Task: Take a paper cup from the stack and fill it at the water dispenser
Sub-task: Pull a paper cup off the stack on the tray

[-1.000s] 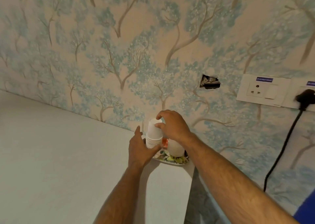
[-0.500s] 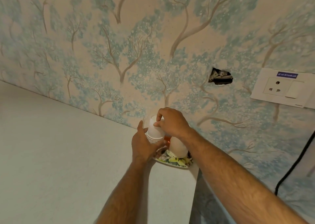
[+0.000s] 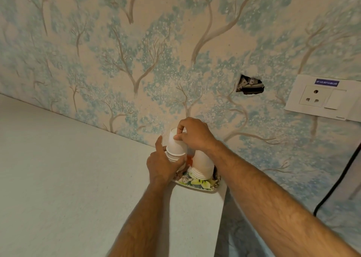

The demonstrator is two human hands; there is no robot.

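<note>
Two stacks of upside-down white paper cups stand on a flowered tray [image 3: 203,186] at the counter's far right corner, against the wall. My left hand [image 3: 162,164] wraps around the left stack [image 3: 172,157] low down. My right hand [image 3: 195,133] pinches the top paper cup [image 3: 175,143] of that stack near its base, and the cup sits slightly raised above the ones under it. The second stack [image 3: 203,166] stands to the right, partly behind my right wrist. No water dispenser is in view.
A pale counter [image 3: 68,178] spreads to the left and ends at an edge just right of the tray. The wallpapered wall has a ragged hole [image 3: 250,86], a white socket plate [image 3: 324,98] and a black cable [image 3: 340,180] hanging at the right.
The view has shifted a little to the left and down. My right hand's fingers have worked the top cup slightly up from the stack, while my left hand keeps its hold on the stack.
</note>
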